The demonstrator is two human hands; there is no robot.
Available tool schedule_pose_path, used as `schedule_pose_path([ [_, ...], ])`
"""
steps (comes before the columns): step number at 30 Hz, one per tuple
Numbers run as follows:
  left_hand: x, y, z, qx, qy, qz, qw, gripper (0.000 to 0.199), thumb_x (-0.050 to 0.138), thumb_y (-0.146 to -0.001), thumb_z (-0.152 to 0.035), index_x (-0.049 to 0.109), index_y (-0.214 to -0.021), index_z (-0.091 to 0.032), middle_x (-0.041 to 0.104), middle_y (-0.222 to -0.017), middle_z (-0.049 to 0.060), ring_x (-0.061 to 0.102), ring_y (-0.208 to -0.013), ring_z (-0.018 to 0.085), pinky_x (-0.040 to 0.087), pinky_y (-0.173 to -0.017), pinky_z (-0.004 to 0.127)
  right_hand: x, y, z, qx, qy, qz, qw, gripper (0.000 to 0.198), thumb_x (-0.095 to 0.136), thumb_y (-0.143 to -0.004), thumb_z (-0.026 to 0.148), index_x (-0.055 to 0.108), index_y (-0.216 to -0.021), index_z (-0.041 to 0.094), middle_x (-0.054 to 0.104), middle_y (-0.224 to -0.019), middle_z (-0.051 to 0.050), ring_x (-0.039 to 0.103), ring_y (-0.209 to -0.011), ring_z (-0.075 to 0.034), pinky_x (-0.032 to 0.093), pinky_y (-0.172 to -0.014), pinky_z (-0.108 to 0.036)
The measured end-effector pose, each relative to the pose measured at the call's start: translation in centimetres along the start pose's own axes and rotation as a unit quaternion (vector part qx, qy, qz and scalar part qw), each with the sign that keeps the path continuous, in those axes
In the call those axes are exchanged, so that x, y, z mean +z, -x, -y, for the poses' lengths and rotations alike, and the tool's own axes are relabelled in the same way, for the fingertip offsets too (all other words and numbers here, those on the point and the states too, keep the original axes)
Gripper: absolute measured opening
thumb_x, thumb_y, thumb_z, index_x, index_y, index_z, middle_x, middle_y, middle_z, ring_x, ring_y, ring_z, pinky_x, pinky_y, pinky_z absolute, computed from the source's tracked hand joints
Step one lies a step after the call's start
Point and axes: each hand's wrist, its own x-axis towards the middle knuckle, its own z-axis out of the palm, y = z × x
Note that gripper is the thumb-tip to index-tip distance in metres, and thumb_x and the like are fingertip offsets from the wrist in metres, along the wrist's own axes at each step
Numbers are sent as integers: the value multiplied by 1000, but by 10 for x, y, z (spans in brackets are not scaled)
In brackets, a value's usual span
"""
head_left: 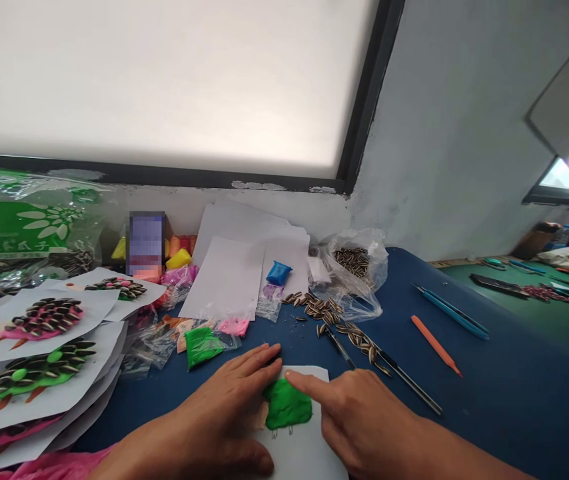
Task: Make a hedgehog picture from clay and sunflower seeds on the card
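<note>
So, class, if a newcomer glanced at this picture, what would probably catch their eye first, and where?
Probably the bright green clay on the white sheet at bottom centre, with the left hand beside it and the right hand at its top edge. Next might come the seed-decorated pictures stacked at the far left, then loose striped seeds just right of centre.

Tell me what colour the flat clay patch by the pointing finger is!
The flat clay patch is bright green, best seen in the head view.
</note>
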Motion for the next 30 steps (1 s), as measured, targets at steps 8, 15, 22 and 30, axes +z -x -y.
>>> schedule_pose_path([
  [8, -2, 0, -6, -16, -25, 17, 999, 95, 76, -61, -18, 37, -148, -19, 19, -159, 10, 18, -146, 33, 22, -117, 51, 31, -8, -16, -33, 123, -18, 992, 69, 50, -74, 10, 45, -141, 26, 70, -73, -4, 55, -51, -18, 12, -47, -30],
  [15, 3, 0, 9, 44, -6, -21, 999, 88, 77, -66, -28, 40, -146, -28, 22, -158, 6, 22, -145, 33, 23, -117, 51, 5, 1, -13, 7, 8, -7, 1000, 61, 43, -81, 7, 51, -137, 31, 69, -80, -4, 59, -65, -17, 26, -52, -25],
  [22, 3, 1, 7, 33, -16, -16, 999, 89, 79, -65, -33, 41, -146, -27, 22, -158, 7, 21, -145, 35, 22, -117, 52, 12, 3, -16, 6, 79, 38, 996, 69, 46, -79, 6, 43, -143, 32, 66, -72, -3, 52, -54, -16, 18, -49, -27],
  [30, 4, 0, 12, 54, -13, -13, 998, 88, 77, -70, -37, 37, -148, -25, 20, -159, 7, 19, -146, 33, 20, -118, 50, 7, 7, -15, 9, 83, 35, 996, 72, 48, -78, 7, 38, -146, 28, 64, -69, -3, 47, -49, -16, 16, -47, -27],
])
